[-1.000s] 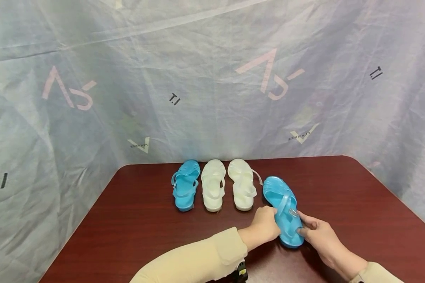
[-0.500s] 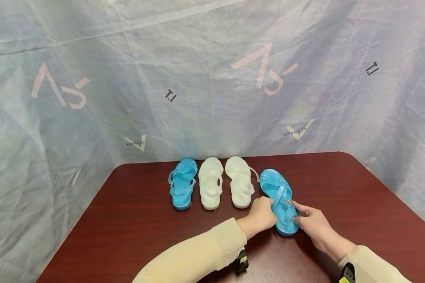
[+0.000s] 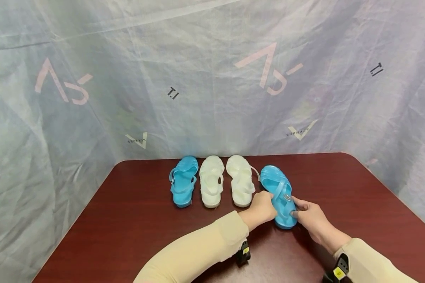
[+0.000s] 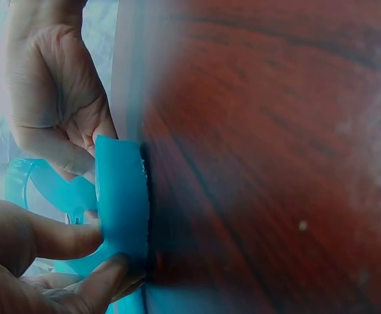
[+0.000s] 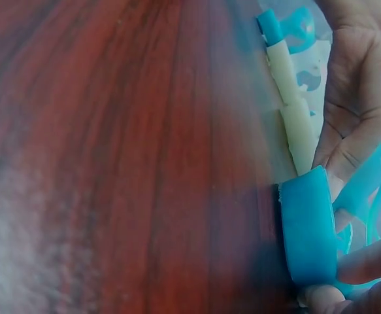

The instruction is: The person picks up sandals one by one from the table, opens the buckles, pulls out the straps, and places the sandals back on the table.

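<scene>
A blue jelly sandal point(image 3: 284, 215) sits on the right of the row in the head view, toe toward the back and tilted slightly left. My left hand point(image 3: 262, 206) grips its left edge near the middle, while my right hand point(image 3: 311, 222) pinches the right side by the heel. A round silvery buckle or button shows on its strap. Both wrist views show the sandal's heel point(image 4: 121, 203) low at the tabletop, with fingers on each side. Left of it lie two white sandals point(image 3: 241, 198) point(image 3: 211, 198) and another blue sandal point(image 3: 182, 192).
All the shoes rest on a dark red-brown wooden table point(image 3: 120, 228) with rounded back corners. Behind it hangs a pale printed cloth point(image 3: 205, 78), close to the table's back edge. A loose strap point(image 3: 255, 173) sticks out from the right white sandal toward the held one.
Both hands have moved the right blue sandal away from me, toward the back edge and closer in line with the others. The head view has shifted slightly. The other sandals stay put.
</scene>
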`<action>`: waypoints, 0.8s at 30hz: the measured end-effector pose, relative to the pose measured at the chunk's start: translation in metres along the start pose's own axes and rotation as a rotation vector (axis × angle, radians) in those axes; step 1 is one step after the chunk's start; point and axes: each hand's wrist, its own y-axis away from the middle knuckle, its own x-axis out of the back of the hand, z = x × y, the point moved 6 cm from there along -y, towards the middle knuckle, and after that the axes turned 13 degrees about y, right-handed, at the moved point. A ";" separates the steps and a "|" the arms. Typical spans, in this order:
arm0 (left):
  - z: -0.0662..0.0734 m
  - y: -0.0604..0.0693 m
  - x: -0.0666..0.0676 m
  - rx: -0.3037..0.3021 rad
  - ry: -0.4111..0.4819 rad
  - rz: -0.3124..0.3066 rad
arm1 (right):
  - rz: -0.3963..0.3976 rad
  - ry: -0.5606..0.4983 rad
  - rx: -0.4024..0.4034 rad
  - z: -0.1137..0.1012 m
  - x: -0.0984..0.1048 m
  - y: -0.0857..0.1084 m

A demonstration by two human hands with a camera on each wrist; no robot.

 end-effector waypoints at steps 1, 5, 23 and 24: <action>0.000 -0.002 0.000 0.007 0.002 -0.001 | 0.003 0.000 0.000 0.000 0.000 -0.001; -0.001 -0.005 0.000 0.026 0.000 0.000 | -0.003 0.002 -0.003 0.000 0.001 -0.005; 0.000 -0.010 0.001 0.059 -0.017 0.026 | 0.006 -0.029 -0.019 -0.001 0.000 -0.013; 0.000 -0.010 0.001 0.060 -0.014 0.026 | 0.007 -0.031 -0.021 -0.001 0.000 -0.014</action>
